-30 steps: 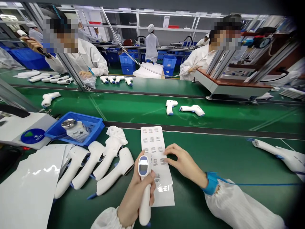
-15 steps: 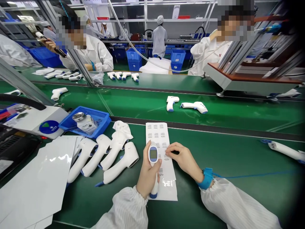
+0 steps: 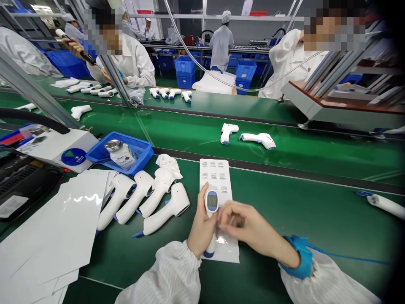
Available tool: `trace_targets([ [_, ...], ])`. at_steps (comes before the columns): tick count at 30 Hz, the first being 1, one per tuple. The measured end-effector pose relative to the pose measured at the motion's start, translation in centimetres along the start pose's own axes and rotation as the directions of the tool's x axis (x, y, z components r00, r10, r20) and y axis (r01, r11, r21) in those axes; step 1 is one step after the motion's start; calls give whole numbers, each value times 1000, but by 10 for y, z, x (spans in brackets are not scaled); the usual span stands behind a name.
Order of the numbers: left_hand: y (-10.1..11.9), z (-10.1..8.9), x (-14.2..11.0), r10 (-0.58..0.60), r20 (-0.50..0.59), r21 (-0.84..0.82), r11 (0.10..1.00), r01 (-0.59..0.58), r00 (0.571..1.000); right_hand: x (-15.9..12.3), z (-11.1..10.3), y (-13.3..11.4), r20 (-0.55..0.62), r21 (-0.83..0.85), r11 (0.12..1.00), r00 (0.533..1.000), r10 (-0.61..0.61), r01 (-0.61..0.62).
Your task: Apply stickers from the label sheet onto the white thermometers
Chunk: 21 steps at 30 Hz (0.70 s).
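Observation:
My left hand (image 3: pixel 201 226) grips a white infrared thermometer (image 3: pixel 211 202) upright, its small screen facing me. My right hand (image 3: pixel 245 228) is pinched closed right beside the thermometer's body, thumb and fingers pressed together on something too small to make out. Under both hands lies a white label sheet (image 3: pixel 216 175) printed with rows of small stickers. A blue wrist strap (image 3: pixel 299 255) with a cord circles my right wrist.
Several white thermometers (image 3: pixel 148 198) lie in a row to the left, by a blue tray (image 3: pixel 141 150) holding a bottle (image 3: pixel 122 154). Glossy white sheets (image 3: pixel 53 223) cover the near left. Two thermometers (image 3: pixel 247 137) rest on the belt. Other people in white coats work across it.
My right hand left the label sheet and came over to the thermometer, fingers pinched. The left hand drew the thermometer slightly nearer and rightward.

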<state>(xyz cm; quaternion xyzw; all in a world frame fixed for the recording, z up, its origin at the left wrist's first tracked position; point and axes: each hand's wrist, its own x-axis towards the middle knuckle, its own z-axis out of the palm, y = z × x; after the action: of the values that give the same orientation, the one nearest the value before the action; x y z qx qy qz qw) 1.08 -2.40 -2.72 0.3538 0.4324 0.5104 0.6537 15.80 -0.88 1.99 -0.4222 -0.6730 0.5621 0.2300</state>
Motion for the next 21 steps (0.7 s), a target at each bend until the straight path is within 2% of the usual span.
trace_targets([
  [3, 5, 2, -1, -90, -7, 44, 995, 90, 996, 22, -3, -3, -227, -118, 991, 969, -93, 68],
  [5, 8, 4, -2, -125, -34, 73, 989, 128, 992, 34, -6, -3, -280, -162, 983, 952, -126, 83],
  [9, 12, 7, -2, -133, -50, 100, 985, 138, 990, 44, -9, -3, -284, -126, 988, 951, -123, 91],
  [21, 7, 2, -2, -98, -6, 126, 987, 98, 995, 47, -8, -4, -312, -127, 986, 939, -147, 112],
])
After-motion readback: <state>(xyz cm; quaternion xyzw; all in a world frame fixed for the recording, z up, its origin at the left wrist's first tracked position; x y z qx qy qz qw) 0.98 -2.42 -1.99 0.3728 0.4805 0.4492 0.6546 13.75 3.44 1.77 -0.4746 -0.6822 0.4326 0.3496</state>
